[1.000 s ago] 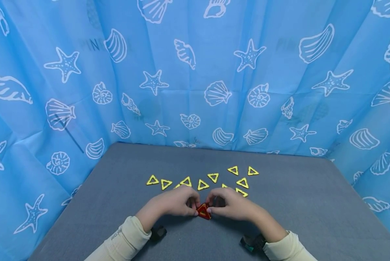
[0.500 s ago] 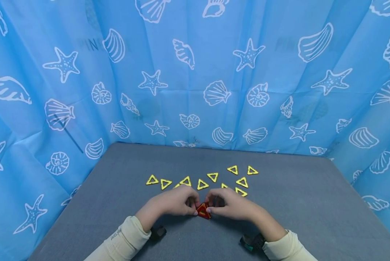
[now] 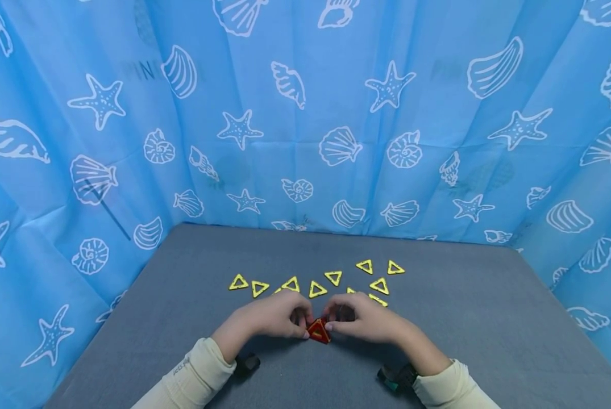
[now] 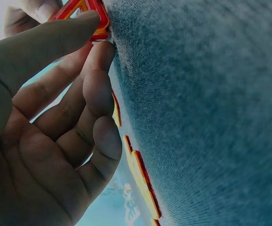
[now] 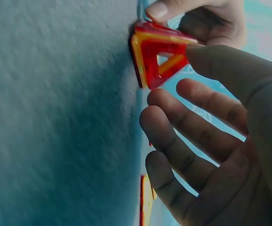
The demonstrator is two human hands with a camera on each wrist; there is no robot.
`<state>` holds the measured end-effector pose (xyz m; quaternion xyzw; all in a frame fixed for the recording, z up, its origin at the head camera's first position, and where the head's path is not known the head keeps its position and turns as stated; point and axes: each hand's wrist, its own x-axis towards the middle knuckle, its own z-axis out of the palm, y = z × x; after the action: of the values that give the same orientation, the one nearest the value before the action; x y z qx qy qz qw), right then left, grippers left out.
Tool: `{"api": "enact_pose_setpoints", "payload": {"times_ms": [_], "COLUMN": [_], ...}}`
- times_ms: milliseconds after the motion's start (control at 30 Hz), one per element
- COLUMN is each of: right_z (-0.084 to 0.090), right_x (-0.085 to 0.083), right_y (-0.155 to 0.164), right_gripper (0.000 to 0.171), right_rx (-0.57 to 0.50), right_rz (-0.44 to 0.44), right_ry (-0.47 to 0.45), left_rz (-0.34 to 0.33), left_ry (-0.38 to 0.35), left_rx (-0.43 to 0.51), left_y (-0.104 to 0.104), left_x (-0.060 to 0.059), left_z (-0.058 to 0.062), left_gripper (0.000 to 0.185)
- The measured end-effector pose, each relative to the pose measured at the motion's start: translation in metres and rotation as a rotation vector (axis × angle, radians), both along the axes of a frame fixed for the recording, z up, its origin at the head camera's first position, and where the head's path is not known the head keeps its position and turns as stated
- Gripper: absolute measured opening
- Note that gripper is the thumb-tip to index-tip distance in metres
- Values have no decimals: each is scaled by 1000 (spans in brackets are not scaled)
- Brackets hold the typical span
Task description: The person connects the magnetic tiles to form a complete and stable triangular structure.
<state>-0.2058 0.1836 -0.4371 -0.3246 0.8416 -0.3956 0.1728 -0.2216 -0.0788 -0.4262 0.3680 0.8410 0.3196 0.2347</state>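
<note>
In the head view a small red pyramid (image 3: 318, 332) of triangular building tiles with yellow edges stands on the grey table, between both hands. My left hand (image 3: 279, 315) holds its left side; in the left wrist view the thumb (image 4: 86, 26) lies over a red tile face and the index fingertip (image 4: 103, 47) is right at the lower edge. My right hand (image 3: 366, 321) is at the opposite side. In the right wrist view its thumb (image 5: 202, 54) lies at the pyramid's pointed corner, the other fingers bent loosely below.
Several flat yellow triangular tiles (image 3: 318, 289) lie scattered behind the hands, some partly hidden by them. The grey table (image 3: 438, 318) ends at a blue curtain (image 3: 305, 113) with white shell and starfish prints. Each wrist wears a dark camera strap.
The right hand has shifted slightly and its thumb tip has slid a little towards the pyramid's edge, so more of the red face shows. The left hand stays nearly still.
</note>
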Motion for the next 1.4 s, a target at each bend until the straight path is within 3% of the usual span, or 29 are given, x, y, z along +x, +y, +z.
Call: {"api": "enact_pose_setpoints", "payload": {"times_ms": [300,567,867,1067,1400], "right_z": [9,12,0,-4,-2], "right_x": [-10,-21,-29,-32,-31], "right_y": [24,52,59,55,49], "right_gripper": [23,23,25,27,25], "right_rx": [1,60,128,167,199], "right_rz": [-86,-192,-251,-284,-291], "right_ry": [64,139,130,130,145], "left_rz": [15,56,214,285,428], "left_ry": [-1,90,163,181,158], "left_rx": [13,-18,-88,-91,-98], "left_y": [-5,-9,-10,-6,22], "left_x": [-3,-6,-5,-8,-23], "left_z": [2,0,2,1,0], "left_gripper": [11,9,13,17,36]}}
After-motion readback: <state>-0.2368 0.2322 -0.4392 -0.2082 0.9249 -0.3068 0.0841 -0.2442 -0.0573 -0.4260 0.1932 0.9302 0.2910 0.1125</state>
